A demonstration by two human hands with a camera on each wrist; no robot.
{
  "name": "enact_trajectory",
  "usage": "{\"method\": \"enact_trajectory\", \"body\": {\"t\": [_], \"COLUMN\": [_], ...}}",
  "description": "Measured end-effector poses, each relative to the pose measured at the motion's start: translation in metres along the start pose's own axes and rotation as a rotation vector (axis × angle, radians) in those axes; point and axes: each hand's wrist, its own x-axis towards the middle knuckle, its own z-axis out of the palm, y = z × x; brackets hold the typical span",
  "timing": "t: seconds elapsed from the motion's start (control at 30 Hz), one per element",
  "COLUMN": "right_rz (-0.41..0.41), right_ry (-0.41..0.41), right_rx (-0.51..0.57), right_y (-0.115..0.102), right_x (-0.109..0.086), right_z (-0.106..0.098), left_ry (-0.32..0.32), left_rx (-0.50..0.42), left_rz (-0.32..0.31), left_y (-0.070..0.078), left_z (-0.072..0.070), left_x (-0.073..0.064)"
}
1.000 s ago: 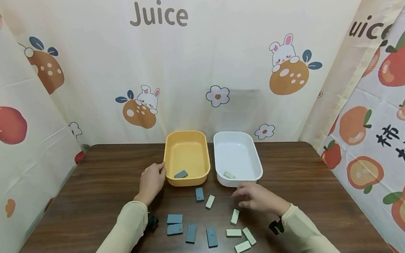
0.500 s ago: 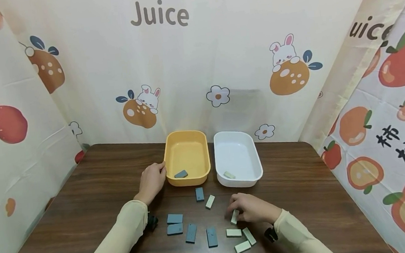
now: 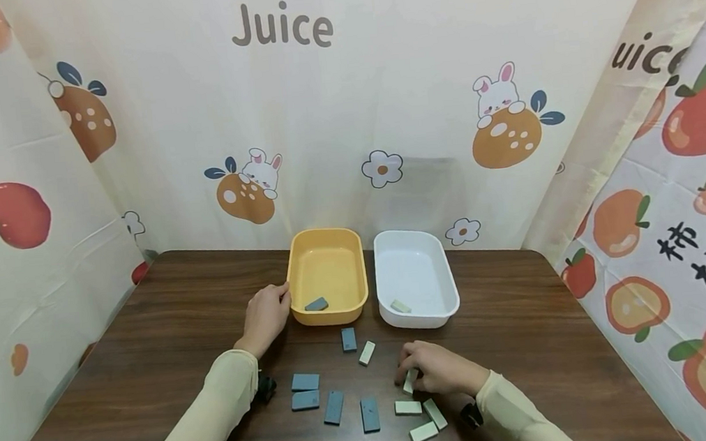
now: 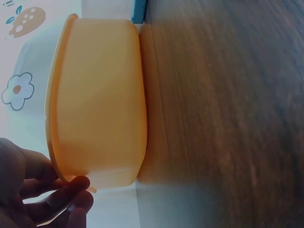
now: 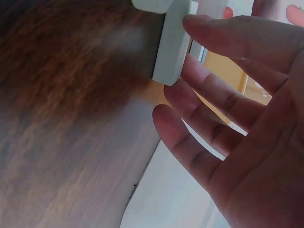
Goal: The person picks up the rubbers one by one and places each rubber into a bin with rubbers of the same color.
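Note:
My left hand (image 3: 265, 317) pinches the left rim of a yellow bin (image 3: 327, 272); in the left wrist view its fingers and thumb sit on both sides of the bin's edge (image 4: 51, 109). One blue-grey block (image 3: 317, 304) lies inside that bin. On the table, my right hand (image 3: 439, 367) pinches a pale green block (image 3: 409, 381) between thumb and fingers. The right wrist view shows this block (image 5: 172, 50) close, with the thumb on one side. A white bin (image 3: 415, 278) holds one pale green block (image 3: 400, 306).
Several blue-grey blocks lie left of centre, among them one block (image 3: 370, 415) near the front. More pale green blocks, such as this block (image 3: 408, 407), lie just in front of my right hand. A printed curtain (image 3: 373, 92) stands behind the dark wooden table (image 3: 499, 306).
My right hand has moved from in front of the white bin down toward me and taken hold of a pale green block. The left hand stays at the yellow bin's rim.

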Motion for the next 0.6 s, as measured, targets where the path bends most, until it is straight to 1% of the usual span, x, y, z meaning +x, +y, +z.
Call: {"method": "enact_trajectory", "body": {"t": [0.23,0.47,0.6], "right_rz": [0.044,0.057,0.067], "right_ry": [0.009,-0.02,-0.018], "right_rx": [0.018,0.044,0.05], "right_y": [0.0005,-0.0016,-0.0031], "right_x": [0.0002,0.0019,0.002], "right_z": [0.0011,-0.0005,0.0], "left_ry": [0.011,0.013,0.008], "left_rx": [-0.001,-0.012,-0.013], "left_rz": [0.005,0.011,0.006], "left_y": [0.0003,-0.0007,-0.0002], "left_z": [0.0003,-0.0001,0.0], "left_x": [0.0001,0.0004,0.0006]}}
